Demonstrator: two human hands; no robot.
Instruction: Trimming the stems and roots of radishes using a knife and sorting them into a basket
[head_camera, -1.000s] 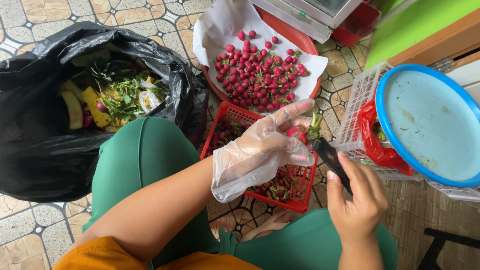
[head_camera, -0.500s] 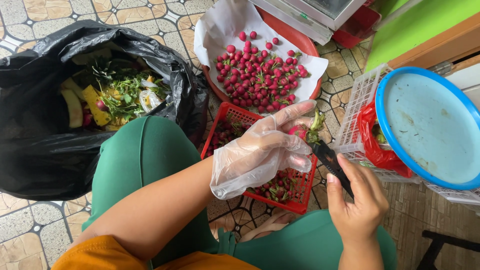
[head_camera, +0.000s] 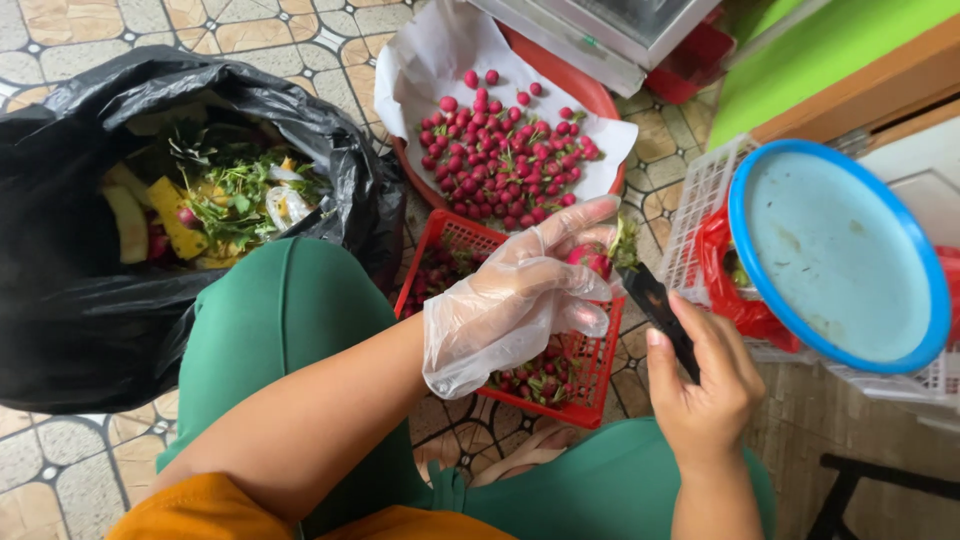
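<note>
- Little has shifted since a second ago: your gloved left hand (head_camera: 520, 300) has curled slightly tighter around the radish (head_camera: 592, 257), and your right hand (head_camera: 705, 385) has kept its place beside it.
- Head view: your left hand, in a clear plastic glove, is closed around a red radish, pinching it between thumb and fingers, with green leaves sticking up at the far side of the fruit.
- Your bare right hand is wrapped around the dark handle of a knife (head_camera: 660, 305); its blade points up and left, and the tip sits just beside the radish, at the leafy end. Whether the blade touches it, you cannot tell from here.
- Both hands hover above a red plastic basket (head_camera: 590, 385) on the tiled floor (head_camera: 60, 470), which holds untrimmed radishes with greens.
- Farther off, a round red tray (head_camera: 585, 90) lined with white paper carries a heap of trimmed radishes.
- At far left, a black rubbish bag (head_camera: 80, 320) stands open, with green tops and yellow peelings inside.
- At right, a blue-rimmed round lid (head_camera: 835, 255) lies over a white crate (head_camera: 700, 195) lined with a red bag.
- Your knees, in green trousers (head_camera: 290, 330), frame the basket near and left.
</note>
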